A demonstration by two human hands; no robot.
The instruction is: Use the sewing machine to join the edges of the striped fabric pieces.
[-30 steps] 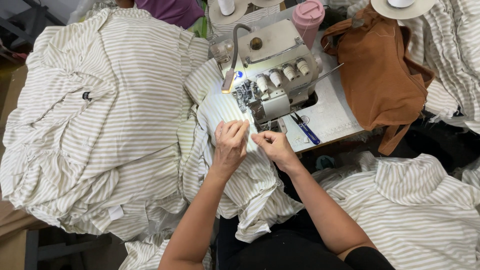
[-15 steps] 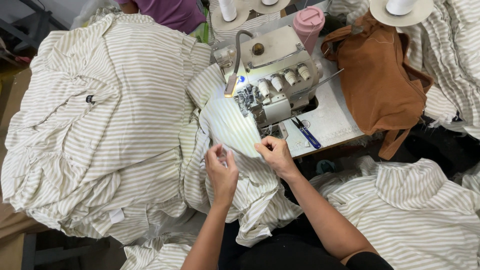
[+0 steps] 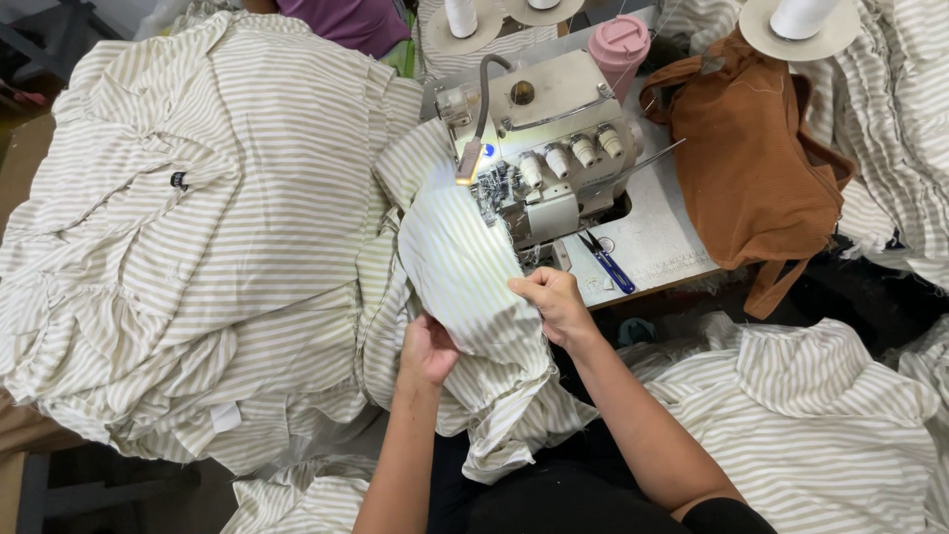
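A beige-and-white striped fabric piece [image 3: 450, 252] lies lit under the lamp, in front of a white overlock sewing machine [image 3: 544, 129]. My left hand [image 3: 427, 348] grips the piece's lower left edge from underneath. My right hand [image 3: 556, 302] pinches its right edge, close to the machine's front. The fabric hangs down over my lap between both arms.
A big heap of striped garments [image 3: 188, 247] fills the left side. More striped cloth [image 3: 820, 425] lies at the lower right. A brown bag [image 3: 751, 158], a pink cup [image 3: 619, 44], blue snips [image 3: 605, 262] and thread cones [image 3: 796, 20] sit on or near the table.
My left hand has drawn back from beside the needle toward me and lower. The fabric piece has been pulled out flat from the machine; my right hand has shifted slightly toward me.
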